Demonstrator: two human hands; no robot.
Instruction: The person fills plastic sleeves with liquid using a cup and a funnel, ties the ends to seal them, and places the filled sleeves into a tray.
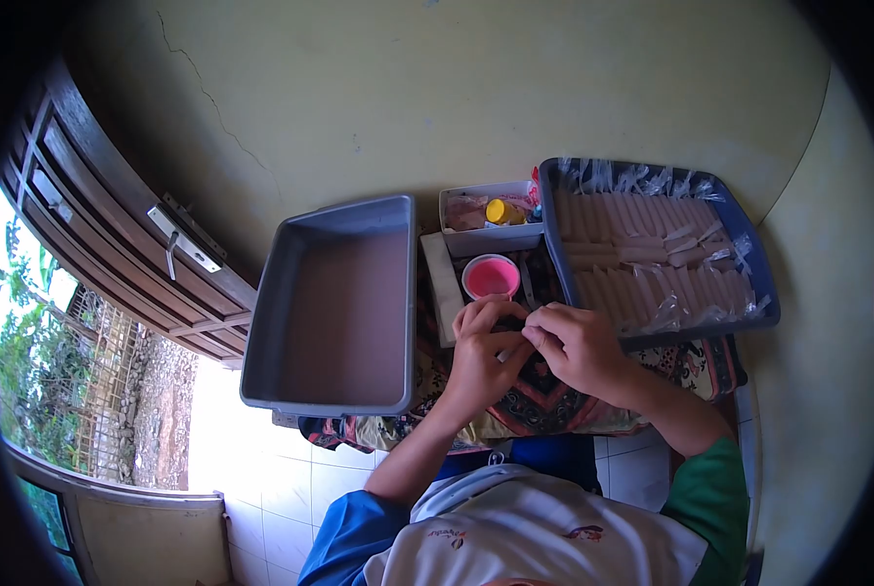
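Both hands meet in front of me, just below a small white tub (491, 277) with pink inside. My left hand (486, 350) has its fingers bent and pinched near the right fingertips. Opposite it, my right hand (576, 350) is closed too, thumb and forefinger together. Whatever lies between the fingertips is too small to make out. To the left stands a grey basin (408, 303) of brownish liquid. A dark blue tray (771, 298) on the right holds rows of filled, pale brown plastic tubes (632, 215).
Behind the tub is a white box (496, 239) with a yellow-lidded container (499, 211) and plastic packets. A pale flat block (442, 283) lies beside the basin. Patterned cloth (544, 402) covers the table. An open door (144, 215) stands at the left.
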